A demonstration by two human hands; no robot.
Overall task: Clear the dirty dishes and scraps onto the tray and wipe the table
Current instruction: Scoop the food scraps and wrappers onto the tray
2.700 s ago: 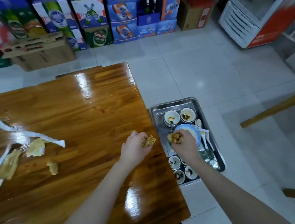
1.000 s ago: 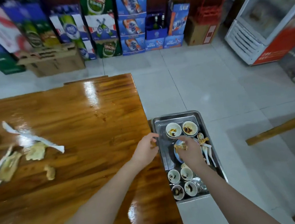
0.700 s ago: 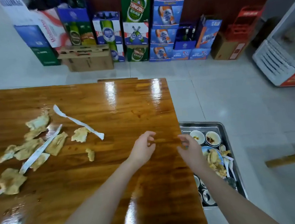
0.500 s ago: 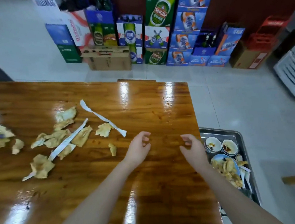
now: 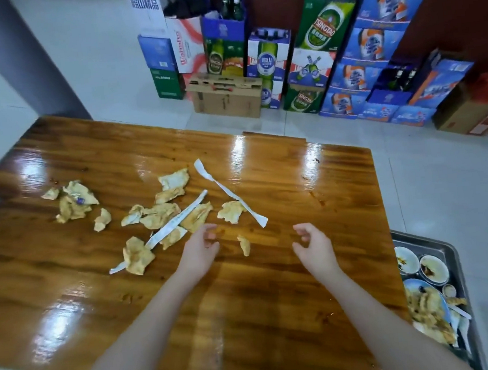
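Hands [image 5: 257, 248] hover loosely spread and empty over table [image 5: 277, 314] near scraps [image 5: 163, 215].

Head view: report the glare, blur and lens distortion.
Head view: bright glare streaks on the glossy table; wide-angle bending toward the frame edges; slight softness on the left hand and right hand; the tray is cropped at the right.

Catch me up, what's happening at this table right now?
A person is clearing a glossy wooden table. Both hands are empty and open: the left hand hovers by the crumpled yellowish scraps and white paper strips left on the wood, the right hand beside it. The metal tray at the table's right end already holds small dirty white bowls and a scrap-piled plate. No wiping cloth is visible.
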